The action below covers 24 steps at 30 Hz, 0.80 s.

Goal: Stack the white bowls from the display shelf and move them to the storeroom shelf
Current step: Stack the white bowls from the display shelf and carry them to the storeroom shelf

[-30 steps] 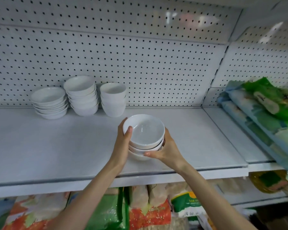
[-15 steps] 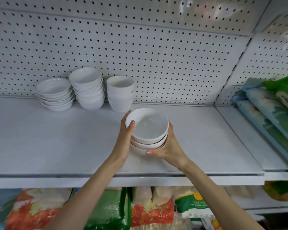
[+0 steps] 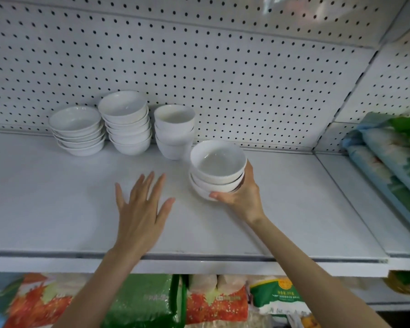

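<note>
Gripping the three-bowl stack (image 3: 217, 171) at the shelf (image 3: 57, 209) with my right hand (image 3: 243, 197) only, my left hand (image 3: 140, 209) spread, empty and apart, I risk a one-sided wobble knocking it into the neighbouring stack (image 3: 174, 131).

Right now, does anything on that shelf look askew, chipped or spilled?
Nothing stands out. The three stacks at the back sit upright, no chips or spills show, and the right hand holds the fourth stack beside them.
</note>
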Motion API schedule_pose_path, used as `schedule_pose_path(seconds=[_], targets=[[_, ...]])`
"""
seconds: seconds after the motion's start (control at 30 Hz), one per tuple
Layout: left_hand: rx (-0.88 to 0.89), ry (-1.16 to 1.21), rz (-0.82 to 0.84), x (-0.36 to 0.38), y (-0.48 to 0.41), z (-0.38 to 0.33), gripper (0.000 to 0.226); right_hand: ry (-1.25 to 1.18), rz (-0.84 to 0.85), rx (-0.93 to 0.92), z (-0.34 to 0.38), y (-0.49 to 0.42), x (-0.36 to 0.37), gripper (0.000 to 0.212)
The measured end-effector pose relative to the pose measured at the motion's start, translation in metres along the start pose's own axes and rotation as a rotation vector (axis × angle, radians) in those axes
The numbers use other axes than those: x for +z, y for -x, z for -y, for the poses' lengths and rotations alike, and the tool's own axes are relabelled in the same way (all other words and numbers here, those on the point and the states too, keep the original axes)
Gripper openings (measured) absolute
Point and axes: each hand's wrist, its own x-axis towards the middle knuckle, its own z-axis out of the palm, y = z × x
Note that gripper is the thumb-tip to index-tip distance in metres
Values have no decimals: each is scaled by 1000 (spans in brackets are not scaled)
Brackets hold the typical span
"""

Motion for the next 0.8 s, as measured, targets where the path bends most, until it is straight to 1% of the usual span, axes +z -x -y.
schedule_pose_path(seconds=[0.03, 0.13, 0.23, 0.37, 0.53, 0.63, 0.7, 0.77, 0.8], targets=[[-8, -55, 64, 0, -1, 2, 77, -6, -21, -1, -2, -12, 1, 111], [-102, -73, 267, 4, -8, 1, 77, -26, -73, 6, -7, -48, 3, 108], [-132, -107, 374, 8, -13, -1, 73, -21, -97, 2, -13, -75, 5, 105], [-136, -126, 377, 9, -12, 0, 89, -35, -72, -19, -21, -97, 8, 99], [-132, -133, 359, 9, -13, -1, 90, -26, -54, -5, -24, -112, 14, 114], [-128, -133, 356, 8, -14, 0, 91, 16, -40, 54, -20, -118, 17, 120], [-128, -106, 352, 6, -15, -1, 88, 52, -39, 112, -15, -120, 17, 125], [-153, -27, 325, 5, -17, 0, 75, 119, -37, 179, -9, -115, 15, 129], [-165, 9, 299, 3, -17, 2, 67, 171, -48, 176, -5, -108, 13, 127]])
